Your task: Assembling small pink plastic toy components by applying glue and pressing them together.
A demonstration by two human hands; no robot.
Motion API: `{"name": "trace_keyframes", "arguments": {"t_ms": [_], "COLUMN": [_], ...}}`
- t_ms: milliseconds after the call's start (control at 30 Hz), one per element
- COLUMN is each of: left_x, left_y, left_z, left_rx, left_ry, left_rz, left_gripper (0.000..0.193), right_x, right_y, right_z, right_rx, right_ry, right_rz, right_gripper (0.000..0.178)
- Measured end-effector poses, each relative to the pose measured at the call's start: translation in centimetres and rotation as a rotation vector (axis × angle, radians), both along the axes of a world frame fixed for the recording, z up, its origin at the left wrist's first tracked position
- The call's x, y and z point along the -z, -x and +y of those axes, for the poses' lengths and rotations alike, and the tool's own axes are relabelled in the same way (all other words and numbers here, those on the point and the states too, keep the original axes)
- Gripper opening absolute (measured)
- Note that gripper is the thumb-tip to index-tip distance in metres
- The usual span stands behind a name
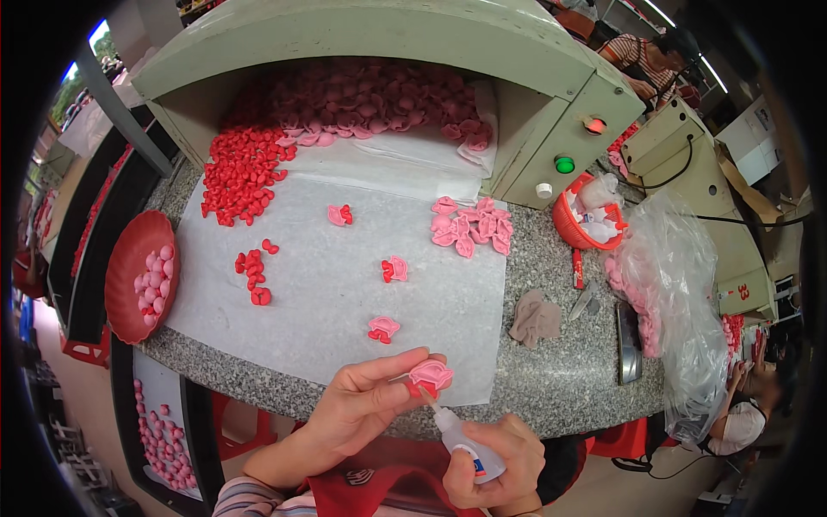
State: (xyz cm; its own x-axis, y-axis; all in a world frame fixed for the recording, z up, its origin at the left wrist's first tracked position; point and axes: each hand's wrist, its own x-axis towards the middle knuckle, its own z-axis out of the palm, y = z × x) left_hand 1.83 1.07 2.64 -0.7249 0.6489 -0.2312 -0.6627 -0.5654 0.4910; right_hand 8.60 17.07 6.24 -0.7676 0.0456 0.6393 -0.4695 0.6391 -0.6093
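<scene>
Between the thumb and fingers of my left hand [349, 412] is a small pink molded piece [431, 374] with a red part at its lower edge. My right hand [508, 457] grips a small white squeeze bottle [472, 448], tilted so its thin nozzle meets or nearly meets the red part. On the white paper [319, 293] just beyond lie three similar pink pieces with red bow-like parts: a near one [383, 328], a middle one [395, 269] and a far one [340, 215]. Loose red pieces [253, 274] sit to the left, and a cluster of pink pieces [472, 226] to the right.
A pale green metal housing [370, 34] arches over heaps of red pieces [245, 168] and pink pieces [362, 99]. At left stands a red bowl [116, 276] of pink balls. An orange basket [564, 226], a cloth [535, 317], a phone [630, 343] and a plastic bag [680, 293] lie right.
</scene>
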Motion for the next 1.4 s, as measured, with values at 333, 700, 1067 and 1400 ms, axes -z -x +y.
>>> {"name": "trace_keyframes", "arguments": {"t_ms": [333,700,1067,1400], "left_x": [-0.3,-0.02,0.4,0.45], "left_y": [0.01,-0.08,0.03,0.02], "left_z": [0.01,-0.06,-0.34,-0.54], "left_rx": [-0.007,-0.019,0.008,0.004], "left_ry": [0.021,0.01,-0.058,-0.067], "left_rz": [-0.018,-0.009,0.003,0.032], "left_gripper": [0.038,0.039,0.039,0.039], "right_x": [0.08,0.4,0.38,0.42], "right_y": [-0.04,-0.12,-0.06,0.23], "right_z": [0.04,0.11,0.13,0.29], "right_rx": [0.01,-0.024,-0.009,0.001], "right_ry": [0.013,0.01,0.011,0.024], "right_rz": [0.001,-0.003,-0.01,0.008], "right_gripper": [0.026,0.029,0.03,0.03]}}
